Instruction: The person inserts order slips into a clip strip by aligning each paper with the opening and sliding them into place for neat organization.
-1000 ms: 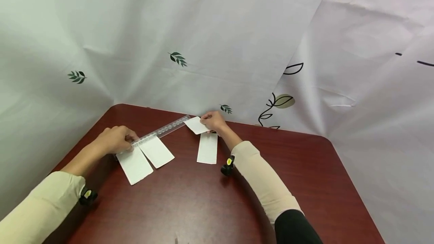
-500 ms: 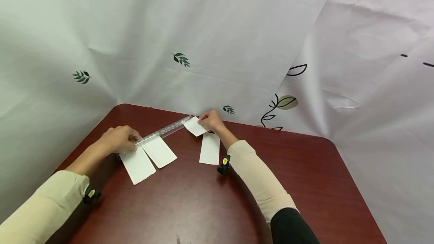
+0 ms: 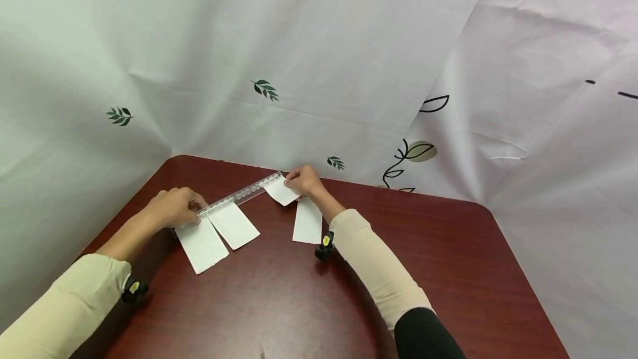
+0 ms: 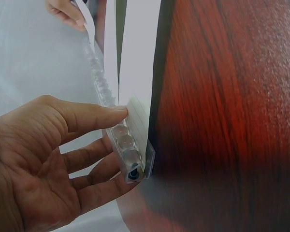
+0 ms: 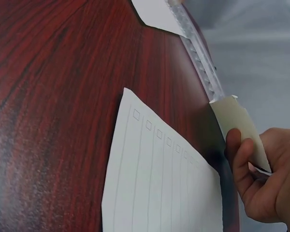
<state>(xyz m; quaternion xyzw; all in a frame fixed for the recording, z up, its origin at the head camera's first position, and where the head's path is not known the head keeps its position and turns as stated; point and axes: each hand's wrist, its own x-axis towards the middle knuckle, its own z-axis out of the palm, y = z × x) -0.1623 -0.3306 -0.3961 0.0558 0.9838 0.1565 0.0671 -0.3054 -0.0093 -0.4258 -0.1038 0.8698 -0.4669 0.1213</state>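
Note:
My left hand (image 3: 174, 206) grips the near-left end of a clear plastic ticket rail (image 3: 247, 190). In the left wrist view, a row of round clear balls shows inside the rail (image 4: 128, 144), with the thumb on top and fingers underneath. Two white paper slips (image 3: 201, 245) hang side by side from its left half. At the far end, my right hand (image 3: 305, 180) pinches another paper slip (image 3: 279, 191); in the right wrist view, this slip's edge (image 5: 229, 113) meets the rail. A loose slip (image 5: 159, 169) printed with lines and small boxes lies below that hand.
The dark red wooden table (image 3: 239, 309) has rounded back corners. A white cloth backdrop (image 3: 319, 82) with leaf prints rises right behind its back edge and along both sides.
My right hand has moved slightly left and down with its slip, bringing the slip's edge over the rail's far end. The left hand keeps its grip on the rail.

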